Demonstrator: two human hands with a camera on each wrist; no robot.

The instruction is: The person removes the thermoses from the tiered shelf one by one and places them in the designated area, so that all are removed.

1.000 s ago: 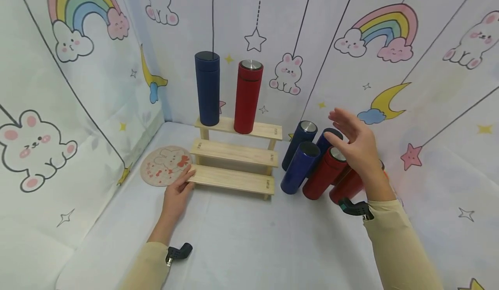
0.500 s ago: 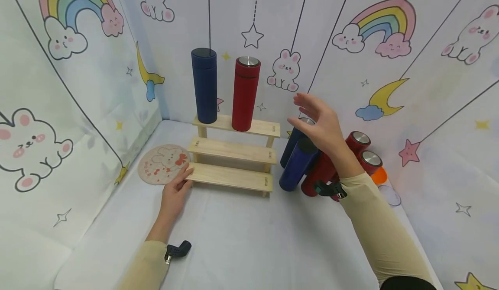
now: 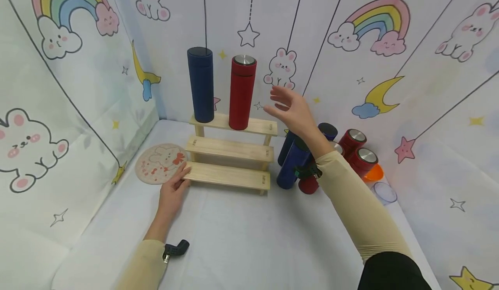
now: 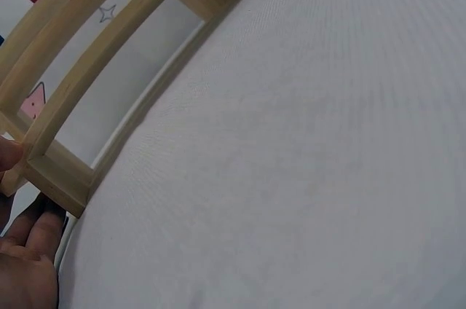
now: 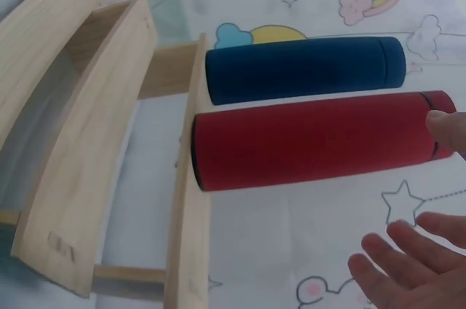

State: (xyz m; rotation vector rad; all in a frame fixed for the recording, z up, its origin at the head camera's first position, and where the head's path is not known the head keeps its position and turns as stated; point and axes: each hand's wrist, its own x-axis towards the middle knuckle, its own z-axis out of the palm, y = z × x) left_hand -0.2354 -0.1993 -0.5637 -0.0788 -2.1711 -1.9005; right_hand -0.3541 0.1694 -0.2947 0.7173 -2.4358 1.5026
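Observation:
A three-step wooden rack (image 3: 230, 150) stands on the table. Its top step bears an upright dark blue thermos (image 3: 201, 86) at the left and a red thermos (image 3: 242, 93) with a silver lid beside it. My left hand (image 3: 171, 192) grips the left end of the lowest step, thumb above and fingers below, as the left wrist view shows its wooden end (image 4: 58, 181). Just right of the red thermos, my right hand (image 3: 290, 110) is raised with fingers spread and nothing in them. In the right wrist view its thumb overlaps the lid end of the red thermos (image 5: 313, 141).
Right of the rack, under my right forearm, several thermoses stand together, among them a blue one (image 3: 292, 169) and a red one (image 3: 362, 160). Beyond them lie an orange item (image 3: 374, 173) and a clear round one (image 3: 383, 192). A round rabbit mat (image 3: 156, 169) lies left.
My right hand has moved left from above the grouped thermoses to beside the red thermos on the top step. My left hand has stayed on the rack.

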